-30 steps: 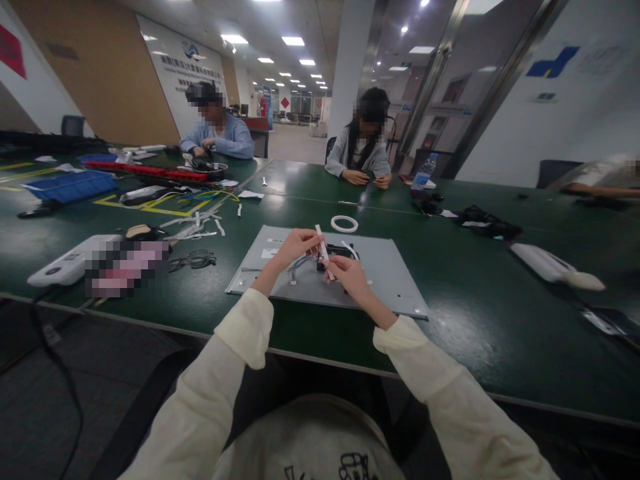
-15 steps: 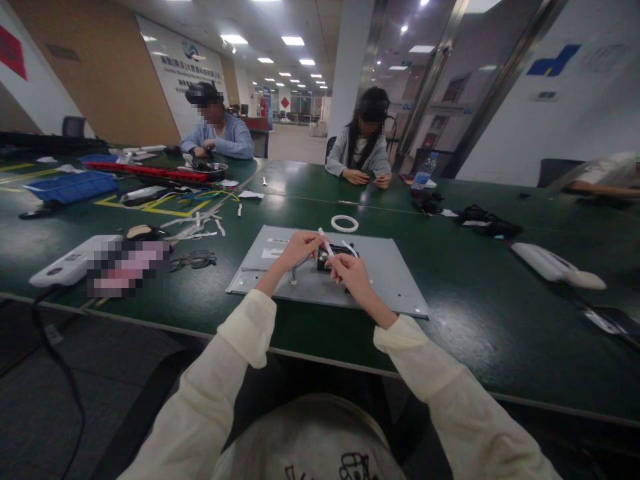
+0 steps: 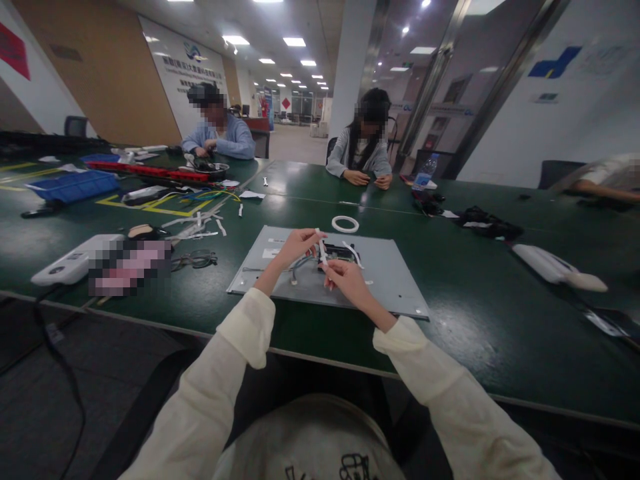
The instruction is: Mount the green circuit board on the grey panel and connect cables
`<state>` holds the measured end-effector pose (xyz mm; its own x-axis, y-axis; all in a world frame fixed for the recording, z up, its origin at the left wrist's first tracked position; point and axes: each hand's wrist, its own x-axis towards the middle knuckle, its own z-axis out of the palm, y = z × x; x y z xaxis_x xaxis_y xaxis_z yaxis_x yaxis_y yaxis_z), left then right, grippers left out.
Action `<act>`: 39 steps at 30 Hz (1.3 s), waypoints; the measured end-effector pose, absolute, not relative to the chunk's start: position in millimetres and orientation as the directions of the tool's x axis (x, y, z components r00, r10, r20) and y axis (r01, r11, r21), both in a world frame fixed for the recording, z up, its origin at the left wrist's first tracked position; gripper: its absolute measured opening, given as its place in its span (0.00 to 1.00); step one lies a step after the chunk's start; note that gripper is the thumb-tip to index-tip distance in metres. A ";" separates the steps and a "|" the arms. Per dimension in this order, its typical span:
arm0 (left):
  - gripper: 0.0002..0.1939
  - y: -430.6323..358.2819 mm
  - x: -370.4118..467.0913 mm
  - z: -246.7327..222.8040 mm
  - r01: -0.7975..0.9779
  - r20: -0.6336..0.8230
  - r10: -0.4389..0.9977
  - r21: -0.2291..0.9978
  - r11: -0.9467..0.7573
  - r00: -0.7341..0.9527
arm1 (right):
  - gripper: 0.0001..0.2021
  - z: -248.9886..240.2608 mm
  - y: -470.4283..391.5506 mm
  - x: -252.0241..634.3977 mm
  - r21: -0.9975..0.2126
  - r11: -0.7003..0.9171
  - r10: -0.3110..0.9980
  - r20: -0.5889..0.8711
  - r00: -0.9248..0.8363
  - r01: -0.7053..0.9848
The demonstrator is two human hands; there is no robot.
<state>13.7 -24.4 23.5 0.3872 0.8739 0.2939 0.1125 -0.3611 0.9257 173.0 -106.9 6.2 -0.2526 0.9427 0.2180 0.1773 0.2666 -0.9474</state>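
Observation:
A short white strip is stretched between my two hands, over a black part on a grey metal panel. My left hand pinches the strip's upper end. The lower end is pinched by my right hand, whose fingers hide some of the black part. Another white strip curves over the black part's right side. Grey cables lie on the panel below my left hand. A white ring-shaped roll lies just behind the panel.
Glasses, a white device, loose white strips and a blue tray are on the left. Two people sit across the green table; part of another shows at far right. A bottle stands at the back.
My right hand has shifted slightly left and down, and the white strip is now more upright. The black part and the curved strip show more.

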 end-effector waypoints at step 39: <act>0.17 -37.3 30.7 18.4 0.043 0.176 0.846 0.973 -0.228 0.503 | 0.20 11.9 -109.2 176.2 -0.927 0.285 0.950 0.240 -0.199 0.245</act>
